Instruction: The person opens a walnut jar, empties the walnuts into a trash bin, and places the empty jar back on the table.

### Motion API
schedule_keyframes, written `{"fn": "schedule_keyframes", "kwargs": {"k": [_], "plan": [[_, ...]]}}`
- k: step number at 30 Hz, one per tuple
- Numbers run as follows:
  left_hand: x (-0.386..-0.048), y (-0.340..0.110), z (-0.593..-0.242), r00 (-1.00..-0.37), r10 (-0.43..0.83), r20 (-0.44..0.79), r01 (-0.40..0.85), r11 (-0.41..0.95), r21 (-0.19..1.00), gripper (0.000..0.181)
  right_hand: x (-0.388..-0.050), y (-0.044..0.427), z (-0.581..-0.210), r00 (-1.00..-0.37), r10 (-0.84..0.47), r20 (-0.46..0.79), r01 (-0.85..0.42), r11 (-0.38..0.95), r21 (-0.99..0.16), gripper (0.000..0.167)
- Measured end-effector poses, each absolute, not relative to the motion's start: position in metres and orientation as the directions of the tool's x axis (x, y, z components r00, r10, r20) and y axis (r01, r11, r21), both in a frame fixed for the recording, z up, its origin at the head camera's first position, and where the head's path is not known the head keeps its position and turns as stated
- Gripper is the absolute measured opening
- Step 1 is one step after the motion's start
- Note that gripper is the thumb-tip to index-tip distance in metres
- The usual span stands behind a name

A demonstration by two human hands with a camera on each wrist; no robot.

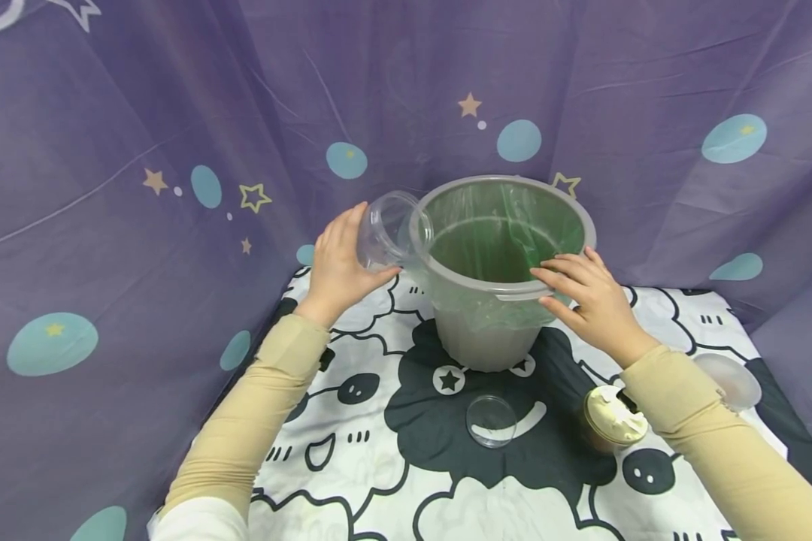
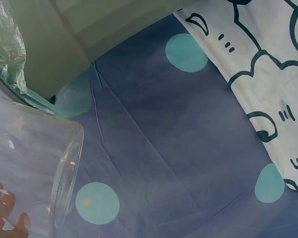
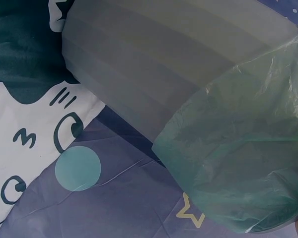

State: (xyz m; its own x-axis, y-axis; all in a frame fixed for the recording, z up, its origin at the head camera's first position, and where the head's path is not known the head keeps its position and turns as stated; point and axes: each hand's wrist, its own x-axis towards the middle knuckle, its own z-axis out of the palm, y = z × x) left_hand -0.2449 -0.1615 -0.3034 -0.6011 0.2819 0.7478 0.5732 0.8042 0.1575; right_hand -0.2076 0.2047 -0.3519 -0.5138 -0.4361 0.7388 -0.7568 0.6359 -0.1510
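My left hand (image 1: pixel 341 264) grips a clear plastic tub (image 1: pixel 381 233), tilted sideways with its mouth at the left rim of a grey trash bin (image 1: pixel 483 342). The tub looks see-through, with a little pale residue low on its wall. In the left wrist view, fingertips (image 2: pixel 2 210) show through the tub (image 2: pixel 35 144). A thin green liner bag (image 1: pixel 474 252) lines the bin and folds over its rim. On the right side of that rim, my right hand (image 1: pixel 592 300) rests with fingers spread and fairly straight. The bin's bottom is partly hidden.
A round clear lid (image 1: pixel 491 421) lies on the patterned cloth in front of the bin. To the right stands a cup with a creamy white top (image 1: pixel 614 415), partly behind the right wrist. A translucent round piece (image 1: pixel 729 382) lies beyond it. A purple curtain (image 1: pixel 406 75) hangs behind.
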Motion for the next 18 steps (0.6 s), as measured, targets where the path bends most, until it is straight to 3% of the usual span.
{"fn": "schedule_keyframes", "kwargs": {"k": [18], "plan": [[-0.235, -0.179, -0.317, -0.652, 0.169, 0.739, 0.543, 0.785, 0.299, 0.098, -0.207, 0.204, -0.352, -0.515, -0.426, 0.744, -0.755, 0.636, -0.158, 0.056]]}}
